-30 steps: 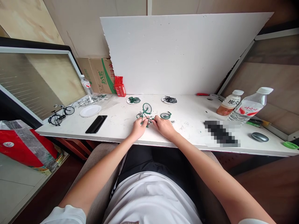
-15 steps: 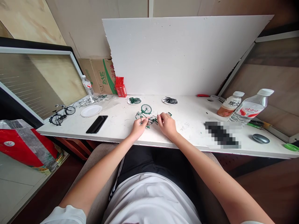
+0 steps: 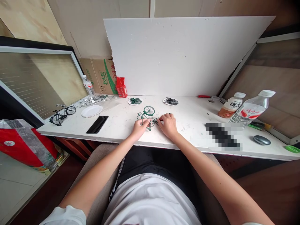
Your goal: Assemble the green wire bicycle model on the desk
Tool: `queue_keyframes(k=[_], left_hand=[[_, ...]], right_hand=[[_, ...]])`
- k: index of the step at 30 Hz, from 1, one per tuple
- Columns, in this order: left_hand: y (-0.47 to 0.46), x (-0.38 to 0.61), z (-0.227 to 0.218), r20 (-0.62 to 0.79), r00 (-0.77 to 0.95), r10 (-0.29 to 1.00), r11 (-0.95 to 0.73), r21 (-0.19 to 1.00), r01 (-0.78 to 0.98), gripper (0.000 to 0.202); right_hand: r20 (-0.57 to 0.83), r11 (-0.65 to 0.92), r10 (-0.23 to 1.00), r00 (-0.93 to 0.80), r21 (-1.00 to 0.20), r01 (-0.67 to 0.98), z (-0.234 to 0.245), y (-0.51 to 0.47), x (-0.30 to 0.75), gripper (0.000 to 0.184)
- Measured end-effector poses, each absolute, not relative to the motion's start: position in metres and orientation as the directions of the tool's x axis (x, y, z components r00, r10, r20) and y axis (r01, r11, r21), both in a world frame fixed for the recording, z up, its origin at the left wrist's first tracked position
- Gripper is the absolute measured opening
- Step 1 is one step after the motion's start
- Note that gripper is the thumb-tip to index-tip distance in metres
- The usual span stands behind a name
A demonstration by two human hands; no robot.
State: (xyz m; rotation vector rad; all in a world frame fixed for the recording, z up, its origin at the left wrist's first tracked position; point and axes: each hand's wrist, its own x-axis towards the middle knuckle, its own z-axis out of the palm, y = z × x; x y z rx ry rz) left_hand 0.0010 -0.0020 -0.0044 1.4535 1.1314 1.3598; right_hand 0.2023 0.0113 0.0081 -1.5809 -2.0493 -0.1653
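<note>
1. Right now both hands meet at a small green model bicycle (image 3: 147, 117) that stands on the white table (image 3: 122, 125), just in front of the person and well in front of the big white foam board (image 3: 187, 56).
2. Left hand (image 3: 140, 127): fingers closed narrowly on the frame of the green model bicycle, steadying it from the near side.
3. Right hand (image 3: 168, 124): fingers curled and pinched at the right end of the model. A small part may be in them, but it is hidden, so I cannot tell what they hold.
4. One wheel (image 3: 149, 110) is mounted and stands up behind the left hand; the other end of the model is covered by the fingers.
5. Beyond the model lie two small plates, one with green parts (image 3: 135, 101) and one with black parts (image 3: 171, 101).
6. To the left of the model lie a black phone (image 3: 97, 124), an empty white plate (image 3: 91, 111) and a finished black model bicycle (image 3: 61, 115).
7. To its right stand two bottles (image 3: 243, 109).
8. Risks, as I judge them:
   - A tiny part could slip from the pinch and roll off the near table edge, because the work sits close to it.
   - Too much squeeze from the left hand could bend the thin frame or spokes.
   - Pushing sideways with the right hand could tip the model, since it rests on a narrow base.
</note>
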Motion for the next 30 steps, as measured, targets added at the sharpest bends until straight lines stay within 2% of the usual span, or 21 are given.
queue_keyframes(k=[3, 7, 12, 15, 18, 24, 30], left_hand=[[0.0, 0.0, -0.008, 0.25, 0.015, 0.968, -0.25, 0.965, 0.078, 0.045], [0.001, -0.001, -0.01, 0.254, 0.043, 0.966, -0.257, 0.962, 0.087, 0.046], [-0.001, 0.0, -0.007, 0.252, 0.05, 0.966, -0.256, 0.963, 0.09, 0.043], [-0.004, 0.001, -0.004, 0.264, 0.053, 0.963, -0.269, 0.958, 0.099, 0.045], [-0.007, 0.001, -0.001, 0.267, 0.082, 0.96, -0.275, 0.955, 0.111, 0.048], [-0.011, 0.001, 0.004, 0.226, 0.128, 0.966, -0.24, 0.965, 0.105, 0.044], [-0.012, 0.001, 0.007, 0.284, 0.165, 0.945, -0.308, 0.94, 0.146, 0.038]], right_hand=[[0.472, 0.335, 0.858, -0.203, -0.215, 0.917, 0.006, 0.012, 0.202, 0.028], [0.461, 0.371, 0.86, -0.22, -0.268, 0.889, 0.007, 0.011, 0.202, 0.028], [0.52, 0.469, 0.815, -0.255, -0.333, 0.818, 0.019, 0.003, 0.2, 0.05], [0.531, 0.612, 0.743, -0.407, -0.293, 0.735, 0.024, -0.001, 0.199, 0.054], [0.517, 0.686, 0.686, -0.511, -0.227, 0.691, 0.024, -0.003, 0.197, 0.05], [0.517, 0.645, 0.707, -0.482, -0.194, 0.739, 0.023, -0.003, 0.195, 0.05], [0.511, 0.583, 0.747, -0.424, -0.199, 0.787, 0.023, -0.003, 0.195, 0.052]])
